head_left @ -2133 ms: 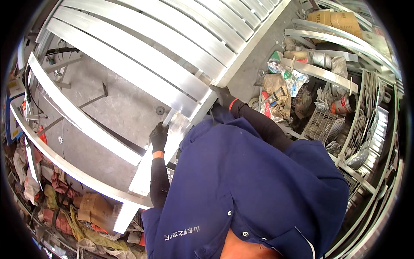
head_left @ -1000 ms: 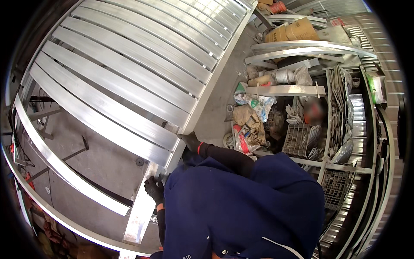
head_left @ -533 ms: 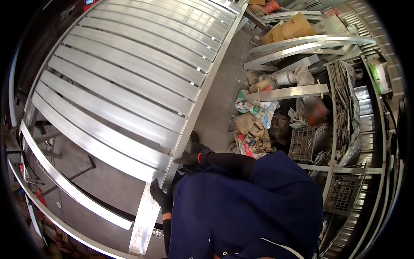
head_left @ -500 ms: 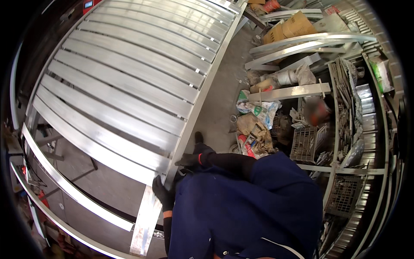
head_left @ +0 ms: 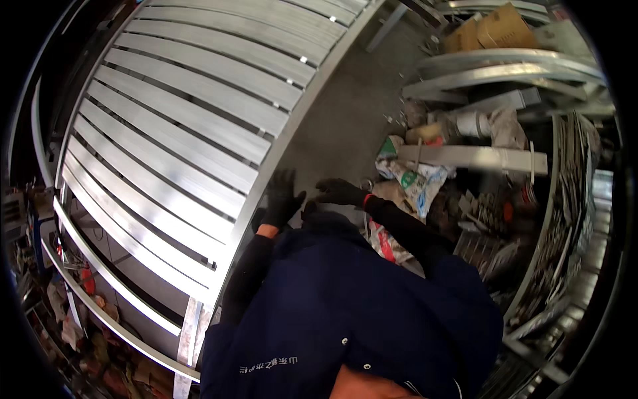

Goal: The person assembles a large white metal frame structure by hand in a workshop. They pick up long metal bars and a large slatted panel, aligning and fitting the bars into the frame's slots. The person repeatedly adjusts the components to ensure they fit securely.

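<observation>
Both of my hands wear dark gloves. My left hand (head_left: 282,199) is open beside the frame's near side rail (head_left: 282,136), its fingers spread and slightly blurred. To its right, over the grey floor, my right hand (head_left: 340,192) is open with its fingers loosely bent. Nothing shows in either hand, and a gap separates the two. A large slatted metal panel (head_left: 166,136) lies to my left, made of long silvery slats with narrow gaps. Whether my left hand touches the rail I cannot tell.
Curved metal bars (head_left: 505,70) and cardboard boxes (head_left: 506,28) lie at the far right. Nearer are a flat metal bar (head_left: 475,158), plastic bags (head_left: 422,183) and a crate of metal pieces (head_left: 488,253). A long pale rail (head_left: 123,272) runs below the panel at left.
Both hands have left the panel's near corner. They have moved away from me along the side rail, the right hand now over the floor. The view has shifted with my body.
</observation>
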A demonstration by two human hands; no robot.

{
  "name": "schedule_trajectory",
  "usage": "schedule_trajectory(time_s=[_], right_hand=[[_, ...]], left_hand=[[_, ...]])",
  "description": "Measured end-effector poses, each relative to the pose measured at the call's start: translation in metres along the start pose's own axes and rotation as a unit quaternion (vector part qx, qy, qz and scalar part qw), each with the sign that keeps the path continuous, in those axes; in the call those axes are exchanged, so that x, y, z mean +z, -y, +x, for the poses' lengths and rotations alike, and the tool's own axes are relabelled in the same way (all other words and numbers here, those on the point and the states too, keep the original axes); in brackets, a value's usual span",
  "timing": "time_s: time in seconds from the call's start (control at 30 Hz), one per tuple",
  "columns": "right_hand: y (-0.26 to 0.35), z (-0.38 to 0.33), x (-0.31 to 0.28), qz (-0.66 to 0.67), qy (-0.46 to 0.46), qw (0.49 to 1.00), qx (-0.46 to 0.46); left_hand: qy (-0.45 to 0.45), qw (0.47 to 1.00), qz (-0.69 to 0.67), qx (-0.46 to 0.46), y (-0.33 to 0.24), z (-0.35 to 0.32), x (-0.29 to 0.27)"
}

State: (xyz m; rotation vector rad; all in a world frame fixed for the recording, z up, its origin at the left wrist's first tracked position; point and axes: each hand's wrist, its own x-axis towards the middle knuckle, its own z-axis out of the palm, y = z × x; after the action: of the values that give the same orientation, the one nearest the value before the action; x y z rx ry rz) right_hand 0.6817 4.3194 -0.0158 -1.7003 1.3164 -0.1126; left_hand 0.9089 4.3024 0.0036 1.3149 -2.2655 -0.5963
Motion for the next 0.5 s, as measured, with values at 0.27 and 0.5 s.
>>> schedule_trajectory(time_s=[0.27,0.5], right_hand=[[-0.093,0.118,-0.22,-0.149,-0.045,0.987,-0.049],[-0.152,0.205,-0.392,-0.364,-0.011,0.921,-0.139]], left_hand=[[-0.024,0.999,0.027,-0.007,-0.011,0.252,0.073],[0.008,0.975,0.05,-0.217,0.01,0.396,0.126]])
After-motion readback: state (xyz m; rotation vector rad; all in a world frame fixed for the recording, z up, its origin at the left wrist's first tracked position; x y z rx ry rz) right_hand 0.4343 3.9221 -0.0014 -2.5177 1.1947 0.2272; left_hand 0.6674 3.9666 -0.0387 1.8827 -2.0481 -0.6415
